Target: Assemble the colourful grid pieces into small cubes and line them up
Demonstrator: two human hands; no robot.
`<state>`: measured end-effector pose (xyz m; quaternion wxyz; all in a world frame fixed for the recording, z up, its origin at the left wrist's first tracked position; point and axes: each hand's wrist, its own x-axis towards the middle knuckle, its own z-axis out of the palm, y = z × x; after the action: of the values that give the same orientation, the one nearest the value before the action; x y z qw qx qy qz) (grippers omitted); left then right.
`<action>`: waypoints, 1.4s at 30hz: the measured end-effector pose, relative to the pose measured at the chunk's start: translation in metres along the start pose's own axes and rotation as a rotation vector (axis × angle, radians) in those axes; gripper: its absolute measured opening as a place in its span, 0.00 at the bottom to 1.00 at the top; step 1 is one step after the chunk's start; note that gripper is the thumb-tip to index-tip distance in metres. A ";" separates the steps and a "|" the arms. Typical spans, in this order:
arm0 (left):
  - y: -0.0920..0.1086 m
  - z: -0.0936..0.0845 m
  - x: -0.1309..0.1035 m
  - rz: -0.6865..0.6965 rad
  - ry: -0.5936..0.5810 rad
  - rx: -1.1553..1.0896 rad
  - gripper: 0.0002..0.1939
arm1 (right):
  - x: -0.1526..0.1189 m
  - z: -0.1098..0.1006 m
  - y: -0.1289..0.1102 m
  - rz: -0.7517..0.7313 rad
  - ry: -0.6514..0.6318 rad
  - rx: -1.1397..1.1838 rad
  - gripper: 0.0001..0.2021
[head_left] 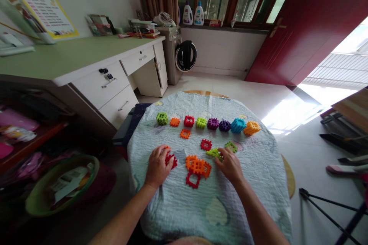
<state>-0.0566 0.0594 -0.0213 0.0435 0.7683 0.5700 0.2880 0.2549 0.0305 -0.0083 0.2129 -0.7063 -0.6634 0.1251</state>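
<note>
My left hand (158, 164) rests on the table's left side, its fingers curled over a red toothed plastic building tile (171, 161); a bit of orange shows at the fingertips. My right hand (230, 165) pinches at a lime-green building tile (213, 152), its fingertips partly hidden. Just beyond it lie a green tile (231, 146) and a red square tile (206, 145). Between my hands is a cluster of overlapping orange tiles (198, 166), touching a red open frame tile (193, 180). An orange tile (185, 134) lies farther back.
Across the back of the cloth-covered table (244, 206) runs a row of coloured blocks, from a green stack (162, 118) to a yellow-orange cube (252, 128). A desk (94, 57) stands left, a basket (96, 172) below it, and a black tripod leg (324, 198) right.
</note>
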 end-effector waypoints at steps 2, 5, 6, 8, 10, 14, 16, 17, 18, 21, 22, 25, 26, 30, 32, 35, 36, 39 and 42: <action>0.000 0.000 0.000 0.001 0.000 -0.005 0.11 | 0.000 0.003 -0.003 0.022 -0.013 -0.062 0.11; 0.001 -0.001 0.000 -0.002 -0.003 -0.006 0.11 | -0.002 0.004 -0.007 0.041 -0.022 -0.107 0.11; 0.001 -0.001 0.000 -0.004 -0.003 -0.006 0.11 | -0.002 0.003 -0.007 0.043 -0.026 -0.105 0.11; 0.001 -0.001 0.000 -0.004 -0.004 -0.006 0.11 | -0.001 0.002 -0.006 0.042 -0.038 -0.086 0.12; 0.001 -0.001 0.000 -0.004 -0.007 -0.005 0.11 | 0.000 0.002 -0.004 0.037 -0.058 -0.062 0.13; 0.001 -0.001 0.000 -0.001 -0.009 -0.007 0.11 | 0.005 0.001 -0.002 0.027 -0.085 -0.041 0.19; 0.000 -0.001 0.000 0.002 -0.010 -0.011 0.11 | 0.007 0.000 -0.002 0.024 -0.107 -0.049 0.21; 0.000 -0.001 0.000 0.002 -0.010 -0.012 0.11 | 0.008 -0.001 -0.002 0.025 -0.122 -0.056 0.21; 0.000 0.000 0.000 0.001 -0.008 -0.012 0.11 | 0.010 -0.001 -0.003 0.025 -0.136 -0.064 0.20; 0.000 0.000 0.000 0.001 -0.005 -0.008 0.11 | 0.013 -0.003 -0.004 0.022 -0.155 -0.074 0.17; 0.000 0.000 0.000 0.002 -0.005 -0.005 0.11 | 0.013 -0.003 -0.004 0.016 -0.156 -0.071 0.16; 0.000 0.000 0.000 0.004 -0.009 -0.001 0.11 | 0.015 -0.003 -0.005 -0.001 -0.157 -0.052 0.17; 0.000 0.000 0.000 0.005 -0.010 -0.004 0.11 | 0.016 -0.003 -0.006 -0.004 -0.157 -0.043 0.18; 0.000 0.001 0.000 0.004 -0.011 -0.015 0.11 | 0.017 -0.003 -0.007 0.004 -0.189 -0.041 0.17; 0.000 0.001 0.000 0.000 -0.014 -0.013 0.11 | 0.017 -0.003 -0.008 0.005 -0.200 -0.051 0.13; 0.000 0.001 -0.001 -0.001 -0.014 -0.014 0.11 | 0.018 -0.003 -0.009 -0.002 -0.180 -0.048 0.10; -0.001 0.001 -0.001 -0.001 -0.013 -0.014 0.11 | 0.018 -0.002 -0.009 -0.003 -0.172 -0.046 0.10; -0.001 0.001 -0.001 0.000 -0.012 -0.016 0.11 | 0.018 -0.001 -0.009 -0.006 -0.160 -0.044 0.10; -0.001 0.001 -0.001 -0.001 -0.011 -0.016 0.11 | 0.016 0.000 -0.009 -0.004 -0.145 -0.049 0.10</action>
<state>-0.0571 0.0591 -0.0224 0.0530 0.7692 0.5679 0.2880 0.2482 0.0466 -0.0018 0.1472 -0.6991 -0.6813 0.1595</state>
